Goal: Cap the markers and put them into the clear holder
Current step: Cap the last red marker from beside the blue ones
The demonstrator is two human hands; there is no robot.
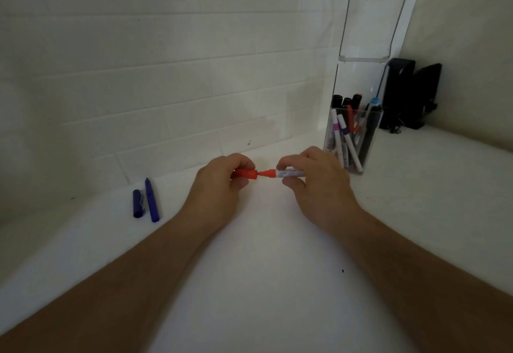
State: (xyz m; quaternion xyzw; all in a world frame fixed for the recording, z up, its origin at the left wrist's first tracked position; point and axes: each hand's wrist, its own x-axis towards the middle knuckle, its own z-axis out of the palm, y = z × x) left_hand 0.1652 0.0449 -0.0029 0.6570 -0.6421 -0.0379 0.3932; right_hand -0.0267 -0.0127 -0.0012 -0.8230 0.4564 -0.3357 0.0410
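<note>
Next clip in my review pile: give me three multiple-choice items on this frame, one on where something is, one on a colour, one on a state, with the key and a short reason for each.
1. Where does the blue marker lie?
A. inside the clear holder
B. on the white surface, left of the left hand
C. in the right hand

2. What colour is the cap that the left hand holds?
A. red
B. green
C. black

3. How does the red-tipped marker in the right hand stand?
A. fully capped
B. uncapped, tip at the cap's mouth
C. dropped into the holder

Key: 1 B, it lies beside its loose blue cap, far from the clear holder. 2 A, a red cap shows between the fingers. 3 B, the red tip is still bare between cap and barrel.
</note>
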